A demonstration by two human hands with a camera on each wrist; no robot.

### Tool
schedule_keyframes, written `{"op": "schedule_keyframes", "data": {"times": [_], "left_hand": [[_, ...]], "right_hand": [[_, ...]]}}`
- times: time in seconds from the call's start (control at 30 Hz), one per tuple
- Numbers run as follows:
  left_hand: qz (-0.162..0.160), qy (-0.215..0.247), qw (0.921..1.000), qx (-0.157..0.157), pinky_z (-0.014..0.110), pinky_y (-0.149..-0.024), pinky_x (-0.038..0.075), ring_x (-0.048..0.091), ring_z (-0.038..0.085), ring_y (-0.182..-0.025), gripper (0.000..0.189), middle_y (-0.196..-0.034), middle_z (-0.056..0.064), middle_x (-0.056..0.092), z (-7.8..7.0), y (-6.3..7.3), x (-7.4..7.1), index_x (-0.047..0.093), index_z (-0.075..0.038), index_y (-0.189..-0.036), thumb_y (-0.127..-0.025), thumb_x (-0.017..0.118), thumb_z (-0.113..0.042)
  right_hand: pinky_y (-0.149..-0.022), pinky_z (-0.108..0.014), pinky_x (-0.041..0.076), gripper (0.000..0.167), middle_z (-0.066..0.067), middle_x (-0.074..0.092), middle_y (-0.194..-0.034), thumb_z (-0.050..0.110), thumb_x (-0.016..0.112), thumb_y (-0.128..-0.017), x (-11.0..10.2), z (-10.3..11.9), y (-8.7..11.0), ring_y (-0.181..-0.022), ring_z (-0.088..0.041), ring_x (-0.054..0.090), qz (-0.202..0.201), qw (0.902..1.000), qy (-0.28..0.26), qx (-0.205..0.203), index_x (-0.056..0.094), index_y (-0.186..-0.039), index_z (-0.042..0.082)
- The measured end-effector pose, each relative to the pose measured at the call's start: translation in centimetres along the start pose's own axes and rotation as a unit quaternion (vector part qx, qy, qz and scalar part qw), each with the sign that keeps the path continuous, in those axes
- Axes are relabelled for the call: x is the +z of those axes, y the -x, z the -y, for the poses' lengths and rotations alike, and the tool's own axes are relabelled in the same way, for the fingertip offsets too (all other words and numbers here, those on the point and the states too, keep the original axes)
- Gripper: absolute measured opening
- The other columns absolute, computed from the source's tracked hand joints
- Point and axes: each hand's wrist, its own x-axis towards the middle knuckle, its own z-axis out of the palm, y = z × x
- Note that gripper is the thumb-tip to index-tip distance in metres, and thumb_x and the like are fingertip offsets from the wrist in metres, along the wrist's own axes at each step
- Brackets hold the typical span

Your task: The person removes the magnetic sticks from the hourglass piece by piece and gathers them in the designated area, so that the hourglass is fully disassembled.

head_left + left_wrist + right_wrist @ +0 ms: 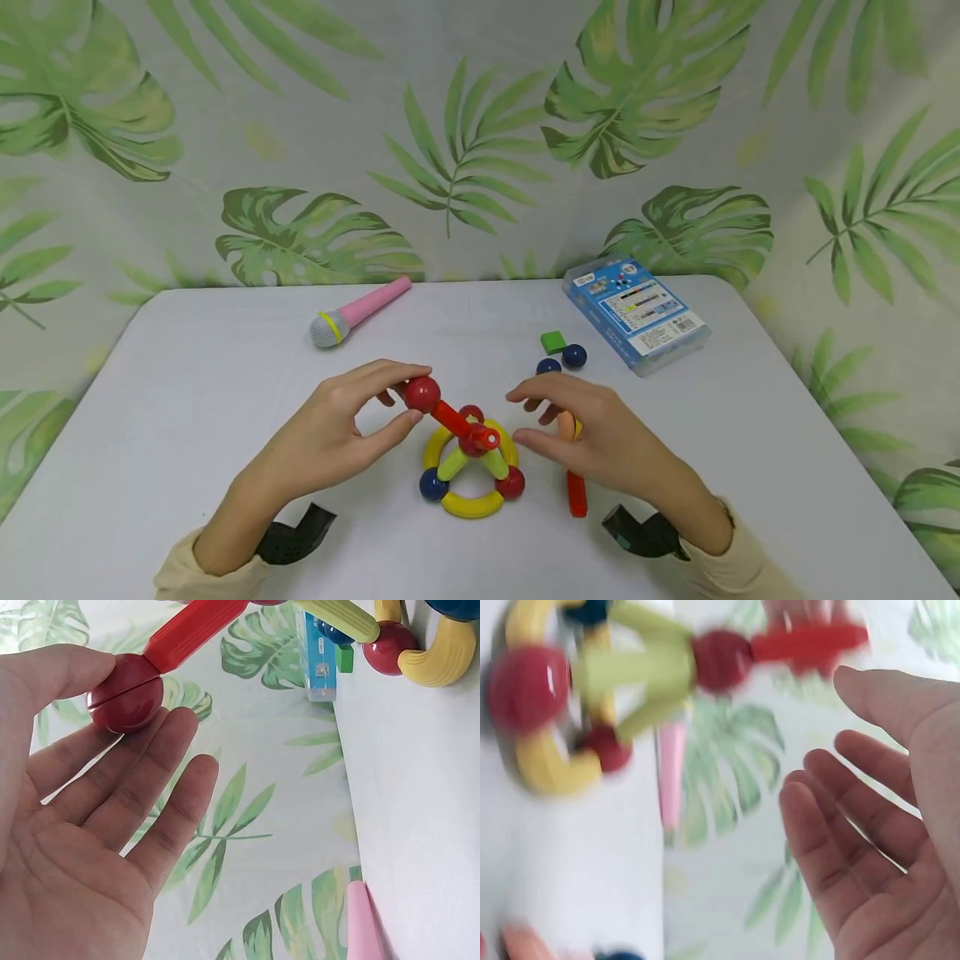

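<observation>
Your left grip pinches a red ball; your right grip, fingers loose, holds nothing. Between them on the desk, the toy stands with ring and legs joined; blue balls lie unattached.

No wording, brand or number can be read. Print shows on the blue box at the back right of the worktop: a white-framed panel with lines of tiny type and coloured bars, a barcode near one corner, and a round white badge; all the lettering is too small to make out. The left wrist view shows a small square code-like patch on the box, also illegible.
</observation>
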Motion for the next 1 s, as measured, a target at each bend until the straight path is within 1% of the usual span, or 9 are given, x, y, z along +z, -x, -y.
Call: {"op": "schedule_keyframes", "data": {"times": [0.13, 0.23, 0.37, 0.5, 0.63, 0.73, 0.83, 0.93, 1.0], "left_hand": [[-0.009, 0.012, 0.9999, 0.006, 0.028, -0.081, 0.059, 0.067, 0.008, -0.099, 0.047, -0.117, -0.006, 0.072, 0.1, -0.1, 0.5, 0.065, -0.012, -0.134, -0.089, 0.079, -0.005], [-0.022, 0.036, 0.9991, -0.001, 0.028, -0.081, 0.060, 0.067, 0.009, -0.097, 0.048, -0.118, -0.004, 0.073, 0.2, -0.2, 1.2, 0.065, -0.012, -0.135, -0.090, 0.080, -0.006], [-0.036, 0.083, 0.9956, -0.023, 0.026, -0.077, 0.059, 0.069, 0.010, -0.092, 0.047, -0.117, 0.002, 0.075, 0.5, -0.3, 2.6, 0.067, -0.007, -0.134, -0.089, 0.080, -0.006], [-0.023, 0.111, 0.9926, -0.043, 0.025, -0.074, 0.059, 0.068, 0.010, -0.088, 0.047, -0.112, 0.003, 0.077, 0.8, -0.2, 4.1, 0.067, -0.004, -0.133, -0.088, 0.080, -0.003], [-0.002, 0.123, 0.9913, -0.046, 0.028, -0.079, 0.059, 0.068, 0.011, -0.091, 0.037, -0.108, 0.001, 0.078, 0.9, -0.2, 5.5, 0.070, -0.006, -0.126, -0.090, 0.079, -0.007], [-0.001, 0.118, 0.9926, -0.028, 0.028, -0.079, 0.059, 0.067, 0.011, -0.090, 0.028, -0.104, 0.000, 0.077, 0.9, 0.0, 6.2, 0.071, -0.008, -0.119, -0.092, 0.077, -0.009], [-0.003, 0.097, 0.9952, 0.015, 0.026, -0.078, 0.058, 0.065, 0.012, -0.088, 0.023, -0.101, 0.000, 0.074, 0.9, 0.1, 6.5, 0.070, -0.008, -0.115, -0.093, 0.076, -0.007], [-0.005, 0.076, 0.9957, 0.054, 0.026, -0.076, 0.057, 0.062, 0.014, -0.087, 0.021, -0.101, -0.001, 0.072, 0.6, 0.1, 6.6, 0.069, -0.009, -0.112, -0.092, 0.076, -0.004], [-0.006, 0.068, 0.9956, 0.064, 0.028, -0.074, 0.057, 0.061, 0.015, -0.086, 0.020, -0.099, -0.002, 0.070, 0.5, 0.1, 6.6, 0.069, -0.009, -0.110, -0.092, 0.076, -0.004]], "right_hand": [[-0.080, -0.024, 0.060, 0.037, 0.007, 0.072, -0.117, 0.015, 0.082, -0.090, 1.8, 1.4, -0.2, -0.102, -0.007, 0.068, 0.019, 0.9993, -0.027, -0.020, 0.069, -0.124, 0.018], [-0.083, -0.025, 0.061, 0.038, 0.005, 0.072, -0.118, 0.010, 0.081, -0.090, 2.7, 1.5, -0.3, -0.102, -0.008, 0.069, 0.014, 0.9982, -0.054, -0.024, 0.069, -0.126, 0.014], [-0.085, -0.027, 0.061, 0.048, -0.001, 0.070, -0.124, 0.011, 0.081, -0.090, 3.1, 1.6, -0.2, -0.104, -0.009, 0.070, -0.004, 0.9965, -0.083, -0.016, 0.062, -0.134, 0.013], [-0.085, -0.028, 0.061, 0.057, -0.004, 0.063, -0.132, 0.014, 0.081, -0.090, 3.0, 2.3, -0.3, -0.109, -0.014, 0.067, -0.034, 0.9956, -0.085, -0.020, 0.056, -0.141, 0.015], [-0.087, -0.029, 0.061, 0.063, -0.005, 0.056, -0.145, 0.012, 0.079, -0.092, 3.0, 3.0, -0.7, -0.120, -0.019, 0.061, -0.049, 0.9959, -0.061, -0.046, 0.051, -0.148, 0.015], [-0.094, -0.034, 0.058, 0.061, -0.005, 0.050, -0.153, 0.015, 0.075, -0.096, 3.1, 3.5, -0.9, -0.130, -0.021, 0.056, -0.047, 0.9962, -0.007, -0.073, 0.049, -0.152, 0.016], [-0.100, -0.038, 0.055, 0.057, -0.004, 0.047, -0.157, 0.021, 0.070, -0.100, 3.3, 3.9, -1.2, -0.135, -0.023, 0.052, -0.043, 0.9930, 0.041, -0.102, 0.050, -0.153, 0.017], [-0.100, -0.036, 0.056, 0.049, -0.004, 0.053, -0.151, 0.018, 0.069, -0.101, 3.4, 4.2, -1.3, -0.132, -0.022, 0.054, -0.049, 0.9901, 0.046, -0.124, 0.055, -0.148, 0.016], [-0.099, -0.033, 0.056, 0.045, -0.004, 0.058, -0.145, 0.015, 0.070, -0.099, 3.4, 4.2, -1.4, -0.128, -0.021, 0.056, -0.060, 0.9886, 0.036, -0.134, 0.059, -0.143, 0.015]]}}
